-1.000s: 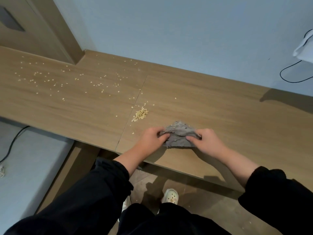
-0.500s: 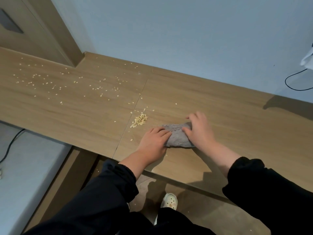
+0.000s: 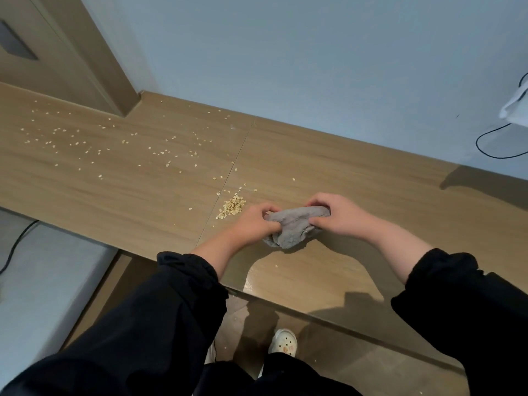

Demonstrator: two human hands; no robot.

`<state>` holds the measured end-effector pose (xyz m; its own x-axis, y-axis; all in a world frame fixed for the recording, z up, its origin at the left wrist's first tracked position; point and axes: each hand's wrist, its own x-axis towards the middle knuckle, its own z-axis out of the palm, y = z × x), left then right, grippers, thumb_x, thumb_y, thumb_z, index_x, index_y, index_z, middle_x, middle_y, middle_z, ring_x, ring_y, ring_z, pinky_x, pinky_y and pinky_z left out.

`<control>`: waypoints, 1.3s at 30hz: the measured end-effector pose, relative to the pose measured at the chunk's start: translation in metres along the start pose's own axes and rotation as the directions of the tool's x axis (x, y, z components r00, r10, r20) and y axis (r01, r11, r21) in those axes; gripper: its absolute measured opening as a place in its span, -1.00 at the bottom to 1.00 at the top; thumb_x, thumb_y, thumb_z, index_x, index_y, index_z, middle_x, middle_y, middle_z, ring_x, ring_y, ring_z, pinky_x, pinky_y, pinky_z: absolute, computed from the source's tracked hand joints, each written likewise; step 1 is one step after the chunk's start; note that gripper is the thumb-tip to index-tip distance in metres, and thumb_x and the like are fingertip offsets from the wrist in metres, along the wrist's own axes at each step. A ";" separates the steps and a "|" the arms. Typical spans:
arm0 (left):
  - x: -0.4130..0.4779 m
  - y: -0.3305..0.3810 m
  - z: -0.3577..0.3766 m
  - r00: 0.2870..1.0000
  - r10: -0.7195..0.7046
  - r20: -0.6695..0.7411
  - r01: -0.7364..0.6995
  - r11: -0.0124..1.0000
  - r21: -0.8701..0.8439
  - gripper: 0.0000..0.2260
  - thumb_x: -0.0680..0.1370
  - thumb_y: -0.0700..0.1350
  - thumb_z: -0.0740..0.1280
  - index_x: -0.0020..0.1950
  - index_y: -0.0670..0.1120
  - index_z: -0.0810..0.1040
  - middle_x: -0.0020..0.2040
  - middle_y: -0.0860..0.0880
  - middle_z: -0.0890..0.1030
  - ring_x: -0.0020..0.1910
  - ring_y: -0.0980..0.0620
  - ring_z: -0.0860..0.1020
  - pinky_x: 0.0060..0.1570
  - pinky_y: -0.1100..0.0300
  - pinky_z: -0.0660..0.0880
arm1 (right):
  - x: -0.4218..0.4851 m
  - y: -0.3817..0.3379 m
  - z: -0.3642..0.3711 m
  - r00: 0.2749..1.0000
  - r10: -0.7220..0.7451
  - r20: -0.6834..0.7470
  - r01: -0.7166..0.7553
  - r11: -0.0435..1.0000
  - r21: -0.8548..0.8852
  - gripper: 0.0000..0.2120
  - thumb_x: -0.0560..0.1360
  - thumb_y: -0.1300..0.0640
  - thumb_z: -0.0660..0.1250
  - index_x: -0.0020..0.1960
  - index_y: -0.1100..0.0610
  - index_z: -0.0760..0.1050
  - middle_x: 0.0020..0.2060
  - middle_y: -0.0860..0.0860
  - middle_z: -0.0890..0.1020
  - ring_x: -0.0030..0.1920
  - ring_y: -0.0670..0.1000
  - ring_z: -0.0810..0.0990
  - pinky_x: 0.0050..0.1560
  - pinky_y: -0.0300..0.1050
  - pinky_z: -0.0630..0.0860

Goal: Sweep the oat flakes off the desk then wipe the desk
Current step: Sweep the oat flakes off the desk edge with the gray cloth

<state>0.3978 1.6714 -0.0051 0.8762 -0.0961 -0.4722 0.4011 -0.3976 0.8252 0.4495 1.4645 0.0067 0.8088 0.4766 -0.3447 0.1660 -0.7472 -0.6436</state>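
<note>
A crumpled grey cloth (image 3: 294, 228) sits on the wooden desk (image 3: 357, 201) near its front edge. My left hand (image 3: 251, 224) grips the cloth's left side with curled fingers. My right hand (image 3: 340, 217) pinches its right side, thumb under and fingers over. A small heap of oat flakes (image 3: 233, 207) lies just left of my left hand, beside the seam between the two desk boards. Scattered oat flakes (image 3: 85, 144) are spread over the left board toward the far left. A single flake (image 3: 276, 265) lies near the front edge.
A pale blue wall (image 3: 314, 67) backs the desk. A wooden door frame (image 3: 94, 52) rises at the back left. A black cable (image 3: 497, 144) and a white object (image 3: 517, 104) hang at the right edge. Below the desk are the floor and a white shoe (image 3: 284, 341).
My right hand went from lying flat over the cloth to pinching its right side. Both hands now bunch the cloth up between them, a little farther right on the desk.
</note>
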 end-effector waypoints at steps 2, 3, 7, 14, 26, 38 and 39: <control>0.001 0.000 -0.001 0.994 -0.085 0.064 0.092 0.988 -0.122 -0.78 0.47 -0.34 0.36 -0.01 -0.05 0.56 -0.11 -0.09 0.62 -0.21 0.04 0.60 -0.30 0.27 0.53 | -0.002 0.002 -0.005 0.999 -0.023 0.023 0.024 0.999 -0.040 -0.72 0.50 0.21 0.39 0.21 0.13 0.56 0.05 0.00 0.61 0.06 -0.02 0.54 -0.02 -0.28 0.34; 0.003 -0.001 0.000 0.988 -0.124 0.095 0.139 0.974 -0.178 -0.79 0.48 -0.33 0.35 0.00 -0.05 0.55 -0.09 -0.09 0.62 -0.20 0.04 0.61 -0.29 0.25 0.54 | -0.002 0.003 -0.004 1.000 -0.016 0.020 0.018 0.998 -0.055 -0.73 0.51 0.21 0.38 0.21 0.13 0.56 0.07 0.00 0.62 0.07 -0.02 0.55 0.01 -0.26 0.36; 0.010 -0.007 0.012 0.998 -0.035 -0.057 0.043 0.989 0.141 -0.76 0.48 -0.23 0.41 0.11 -0.06 0.52 0.01 -0.02 0.57 -0.08 0.04 0.56 -0.17 0.28 0.55 | 0.004 0.011 0.007 0.994 0.104 -0.029 -0.107 0.983 -0.152 -0.70 0.54 0.17 0.34 0.27 0.10 0.51 0.09 0.02 0.57 0.12 0.07 0.53 0.05 -0.15 0.42; 0.008 -0.038 0.013 0.796 0.596 0.100 -0.457 0.485 0.746 -0.81 0.33 -0.28 0.51 -0.09 -0.13 0.69 -0.12 -0.08 0.62 -0.12 -0.11 0.55 -0.20 0.03 0.55 | -0.002 0.021 0.033 0.960 -0.280 -0.024 0.233 0.841 -0.488 -0.58 0.53 0.11 0.32 0.38 0.11 0.46 0.39 0.09 0.45 0.41 0.15 0.34 0.42 0.06 0.27; -0.010 -0.057 -0.017 0.773 0.634 -0.042 -0.402 0.538 0.741 -0.71 0.45 -0.28 0.23 0.09 -0.20 0.65 0.10 -0.16 0.63 0.09 -0.15 0.57 0.14 -0.02 0.51 | -0.006 0.025 0.076 0.944 -0.329 -0.025 0.221 0.687 -0.693 -0.38 0.24 -0.14 0.57 0.19 0.19 0.59 0.20 0.19 0.61 0.17 0.19 0.60 0.22 0.17 0.49; -0.019 -0.121 -0.106 0.894 0.327 -0.306 0.064 0.583 0.810 -0.55 0.59 -0.17 0.16 0.49 -0.09 0.30 0.51 -0.09 0.28 0.50 -0.08 0.19 0.49 -0.06 0.11 | 0.033 0.002 0.001 0.771 0.098 -0.629 -0.275 0.942 -0.190 -0.90 0.54 0.15 0.26 -0.06 0.12 0.33 -0.19 0.03 0.45 -0.20 0.08 0.39 -0.25 -0.09 0.23; -0.018 -0.126 -0.109 0.900 0.303 -0.313 0.090 0.575 0.813 -0.54 0.61 -0.13 0.11 0.53 -0.09 0.23 0.54 -0.08 0.21 0.53 -0.05 0.12 0.50 -0.04 0.04 | 0.044 0.009 -0.006 0.761 0.138 -0.634 -0.325 0.927 -0.188 -0.88 0.55 0.13 0.26 0.00 0.14 0.35 -0.12 0.06 0.45 -0.14 0.10 0.41 -0.21 -0.09 0.26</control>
<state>0.3601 1.8232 -0.0668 0.9938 0.0790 -0.0776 0.0920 -0.9793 0.1803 0.4904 1.4758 -0.0100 0.9960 -0.0340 0.0821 -0.0025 -0.9345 -0.3560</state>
